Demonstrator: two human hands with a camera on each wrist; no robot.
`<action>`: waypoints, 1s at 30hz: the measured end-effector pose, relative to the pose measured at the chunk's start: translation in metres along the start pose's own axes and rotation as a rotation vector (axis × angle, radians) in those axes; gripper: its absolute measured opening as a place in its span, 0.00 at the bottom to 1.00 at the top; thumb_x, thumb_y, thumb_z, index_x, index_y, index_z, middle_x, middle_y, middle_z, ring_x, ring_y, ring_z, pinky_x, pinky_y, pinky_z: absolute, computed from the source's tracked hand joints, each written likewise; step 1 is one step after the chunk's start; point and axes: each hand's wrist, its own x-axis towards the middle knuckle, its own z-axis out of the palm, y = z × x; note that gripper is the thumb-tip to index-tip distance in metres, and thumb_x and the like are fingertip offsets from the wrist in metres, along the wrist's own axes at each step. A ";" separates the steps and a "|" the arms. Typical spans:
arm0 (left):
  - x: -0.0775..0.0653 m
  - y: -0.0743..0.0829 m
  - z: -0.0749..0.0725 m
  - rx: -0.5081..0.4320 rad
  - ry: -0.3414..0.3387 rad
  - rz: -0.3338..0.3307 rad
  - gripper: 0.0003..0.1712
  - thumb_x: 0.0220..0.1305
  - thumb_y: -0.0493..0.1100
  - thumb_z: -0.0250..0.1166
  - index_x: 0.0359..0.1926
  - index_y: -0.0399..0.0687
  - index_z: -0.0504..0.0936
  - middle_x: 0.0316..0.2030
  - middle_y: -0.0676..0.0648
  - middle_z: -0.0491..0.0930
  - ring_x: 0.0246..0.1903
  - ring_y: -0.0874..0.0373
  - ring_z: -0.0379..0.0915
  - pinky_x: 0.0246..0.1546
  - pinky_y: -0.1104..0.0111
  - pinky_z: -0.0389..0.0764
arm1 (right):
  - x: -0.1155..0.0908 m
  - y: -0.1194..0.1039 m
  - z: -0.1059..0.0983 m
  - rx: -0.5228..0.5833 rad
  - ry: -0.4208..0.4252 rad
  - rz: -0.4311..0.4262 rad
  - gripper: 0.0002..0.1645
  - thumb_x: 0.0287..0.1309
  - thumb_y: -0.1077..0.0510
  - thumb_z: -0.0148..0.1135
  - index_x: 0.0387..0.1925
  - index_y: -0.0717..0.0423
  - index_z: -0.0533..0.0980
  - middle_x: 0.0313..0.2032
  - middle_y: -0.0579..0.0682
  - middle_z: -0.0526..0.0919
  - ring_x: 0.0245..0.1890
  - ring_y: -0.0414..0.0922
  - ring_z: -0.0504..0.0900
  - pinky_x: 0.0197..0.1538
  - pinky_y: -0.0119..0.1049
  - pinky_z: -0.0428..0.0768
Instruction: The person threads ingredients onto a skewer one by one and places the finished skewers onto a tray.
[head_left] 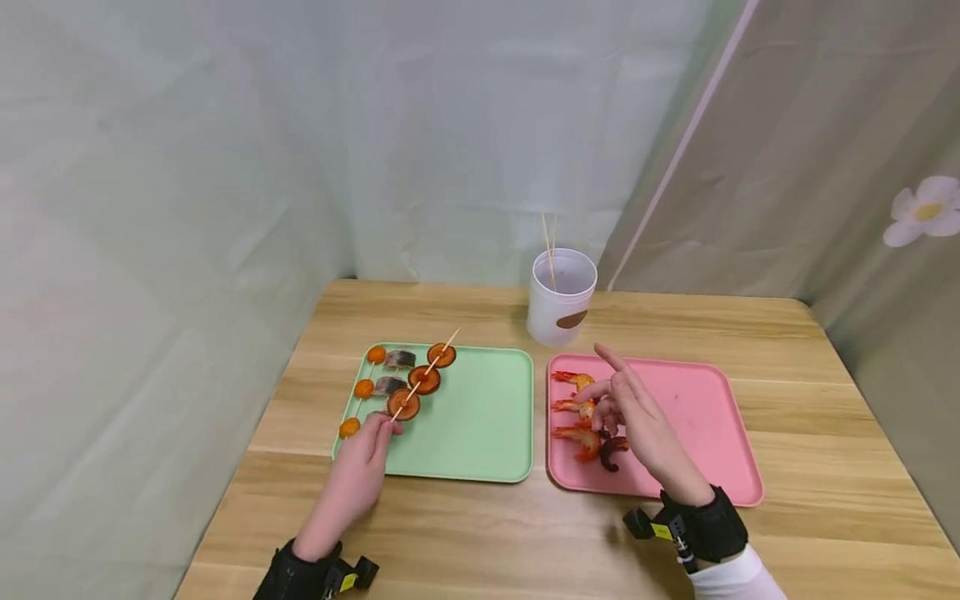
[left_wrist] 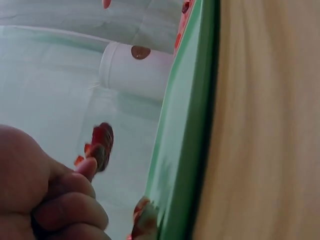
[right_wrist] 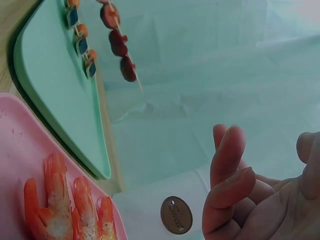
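Note:
My left hand (head_left: 367,458) pinches the lower end of a wooden skewer threaded with three round brown mushroom slices (head_left: 424,380), held over the left part of the green tray (head_left: 480,417). In the left wrist view, thumb and fingers curl at the skewer's end, and the mushroom slices (left_wrist: 102,145) show edge-on. Beneath them on the tray lie orange rounds (head_left: 363,388) and grey fish-like chunks (head_left: 390,385), some on sticks. Over the pink tray (head_left: 697,400), my right hand (head_left: 637,417) holds nothing, its fingers loosely bent, index extended. Several shrimp (head_left: 576,442) lie below it, beside a dark curled piece (head_left: 611,450).
Behind the trays stands a white cup (head_left: 551,321) with thin wooden skewers (head_left: 550,246) leaning in it. The wooden table (head_left: 465,533) meets hanging pale curtains (head_left: 450,150) at its back and sides.

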 end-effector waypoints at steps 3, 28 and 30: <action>-0.008 0.000 0.002 -0.007 -0.006 -0.047 0.16 0.88 0.40 0.47 0.49 0.37 0.80 0.32 0.43 0.79 0.27 0.57 0.67 0.31 0.65 0.71 | 0.000 0.000 -0.001 0.001 -0.005 0.002 0.32 0.89 0.45 0.35 0.85 0.47 0.54 0.48 0.66 0.84 0.32 0.60 0.81 0.33 0.40 0.77; 0.003 0.015 0.014 0.407 -0.089 -0.073 0.23 0.73 0.39 0.61 0.18 0.52 0.70 0.17 0.55 0.56 0.16 0.60 0.55 0.19 0.66 0.55 | -0.002 -0.004 0.002 -0.036 -0.062 0.007 0.32 0.89 0.47 0.36 0.85 0.48 0.52 0.43 0.58 0.87 0.33 0.62 0.80 0.33 0.42 0.77; 0.004 0.015 0.015 0.387 -0.112 -0.089 0.24 0.73 0.38 0.61 0.17 0.52 0.69 0.17 0.55 0.55 0.16 0.60 0.54 0.20 0.66 0.55 | -0.002 -0.004 0.002 -0.037 -0.063 0.013 0.32 0.89 0.46 0.36 0.85 0.47 0.52 0.43 0.58 0.87 0.33 0.62 0.80 0.34 0.42 0.76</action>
